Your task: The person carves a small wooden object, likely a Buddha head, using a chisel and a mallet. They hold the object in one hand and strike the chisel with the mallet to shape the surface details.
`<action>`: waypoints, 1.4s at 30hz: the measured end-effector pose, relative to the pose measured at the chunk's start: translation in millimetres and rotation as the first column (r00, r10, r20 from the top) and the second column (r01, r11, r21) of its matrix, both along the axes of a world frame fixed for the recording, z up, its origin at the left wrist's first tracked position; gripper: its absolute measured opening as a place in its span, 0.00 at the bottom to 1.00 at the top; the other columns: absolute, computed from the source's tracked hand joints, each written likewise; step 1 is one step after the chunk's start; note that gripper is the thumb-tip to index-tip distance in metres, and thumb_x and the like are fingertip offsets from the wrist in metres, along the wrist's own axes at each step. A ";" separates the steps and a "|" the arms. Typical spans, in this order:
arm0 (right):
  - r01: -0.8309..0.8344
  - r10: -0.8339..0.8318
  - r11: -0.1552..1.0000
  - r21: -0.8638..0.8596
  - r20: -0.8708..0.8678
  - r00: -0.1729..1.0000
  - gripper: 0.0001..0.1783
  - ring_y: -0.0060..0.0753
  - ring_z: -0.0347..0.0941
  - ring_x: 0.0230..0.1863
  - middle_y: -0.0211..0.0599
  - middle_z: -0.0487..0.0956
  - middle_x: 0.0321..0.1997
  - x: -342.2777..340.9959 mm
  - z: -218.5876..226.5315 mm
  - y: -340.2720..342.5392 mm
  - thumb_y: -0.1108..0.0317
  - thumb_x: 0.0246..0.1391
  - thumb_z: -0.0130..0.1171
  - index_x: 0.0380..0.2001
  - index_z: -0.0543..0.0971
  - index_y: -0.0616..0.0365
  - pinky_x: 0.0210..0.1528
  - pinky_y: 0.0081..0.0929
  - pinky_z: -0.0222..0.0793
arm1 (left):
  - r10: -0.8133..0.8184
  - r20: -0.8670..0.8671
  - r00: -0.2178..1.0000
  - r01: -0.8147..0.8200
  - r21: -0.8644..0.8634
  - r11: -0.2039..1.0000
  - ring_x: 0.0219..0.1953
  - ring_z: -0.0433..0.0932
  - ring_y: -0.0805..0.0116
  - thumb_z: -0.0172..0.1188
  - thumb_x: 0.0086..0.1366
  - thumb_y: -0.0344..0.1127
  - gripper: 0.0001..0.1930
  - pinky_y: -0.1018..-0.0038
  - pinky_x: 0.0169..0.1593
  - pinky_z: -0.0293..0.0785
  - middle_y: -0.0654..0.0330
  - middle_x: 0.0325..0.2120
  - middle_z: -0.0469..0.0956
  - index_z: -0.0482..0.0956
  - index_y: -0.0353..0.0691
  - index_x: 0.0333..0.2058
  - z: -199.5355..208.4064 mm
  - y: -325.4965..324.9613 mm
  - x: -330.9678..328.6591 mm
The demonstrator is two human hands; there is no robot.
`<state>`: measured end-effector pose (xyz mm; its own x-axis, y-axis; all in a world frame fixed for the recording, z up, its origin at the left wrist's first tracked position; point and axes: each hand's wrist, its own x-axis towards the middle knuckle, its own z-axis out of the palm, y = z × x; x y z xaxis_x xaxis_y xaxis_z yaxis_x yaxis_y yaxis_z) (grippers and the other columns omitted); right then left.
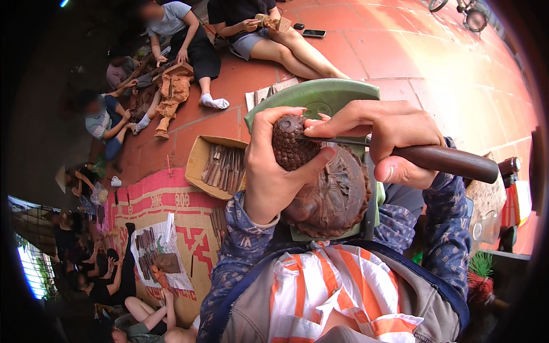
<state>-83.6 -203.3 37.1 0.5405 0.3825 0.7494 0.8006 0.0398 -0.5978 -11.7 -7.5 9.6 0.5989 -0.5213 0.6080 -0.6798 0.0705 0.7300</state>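
Observation:
A dark brown carved wooden head (331,200) rests in front of me, against a green plastic seat (349,91). Its face has deep carved lines, and a rounded top knot (293,146) covered in small bumps rises at its far left. My left hand (271,183) wraps around this knot, thumb on the near side and fingers on the far side. In my right hand (406,140) is a carving chisel (452,162) with a dark wooden handle pointing right. Its thin blade reaches left to the knot, where my right fingertips also rest; the cutting tip is hard to make out.
Left of me, a cardboard box (195,171) holds several chisels. More tools lie on white paper (182,268) on a patterned mat (197,223). Several people sit on the tiled floor, one beside a carved wooden figure (172,94). A phone (314,33) lies at the far side.

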 end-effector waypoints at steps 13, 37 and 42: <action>0.271 -0.268 0.877 0.396 -0.065 0.961 0.18 0.49 0.73 0.50 0.64 0.69 0.51 -13.9 -25.5 -2.2 0.53 0.59 0.57 0.34 0.67 0.56 0.58 0.58 0.65 | 0.001 -0.085 0.996 0.004 0.058 0.998 0.43 0.75 0.71 0.75 0.47 0.33 0.31 0.74 0.48 0.71 0.57 0.42 0.74 0.68 0.36 0.47 -1.0 4.7 1.9; 0.231 -0.213 0.960 0.159 -0.126 0.969 0.22 0.55 0.67 0.52 0.65 0.70 0.52 -15.6 -4.8 11.5 0.49 0.59 0.51 0.25 0.66 0.56 0.55 0.48 0.60 | -0.009 -0.060 0.998 0.010 0.017 1.000 0.43 0.76 0.71 0.75 0.46 0.30 0.31 0.74 0.48 0.72 0.58 0.42 0.74 0.67 0.37 0.48 0.4 2.6 1.7; 0.237 -0.233 0.971 0.037 -0.075 0.969 0.21 0.59 0.63 0.55 0.68 0.66 0.54 -12.1 5.7 12.3 0.48 0.61 0.49 0.27 0.65 0.54 0.58 0.53 0.56 | -0.050 -0.130 0.990 0.047 -0.025 0.999 0.42 0.76 0.71 0.74 0.48 0.30 0.31 0.75 0.46 0.73 0.58 0.42 0.74 0.67 0.37 0.48 -3.2 1.9 1.6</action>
<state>-95.7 -191.0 42.8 0.6626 0.2047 0.7204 0.7472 -0.1159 -0.6544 -10.2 -5.6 6.4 0.6480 -0.5393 0.5379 -0.5743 0.1180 0.8101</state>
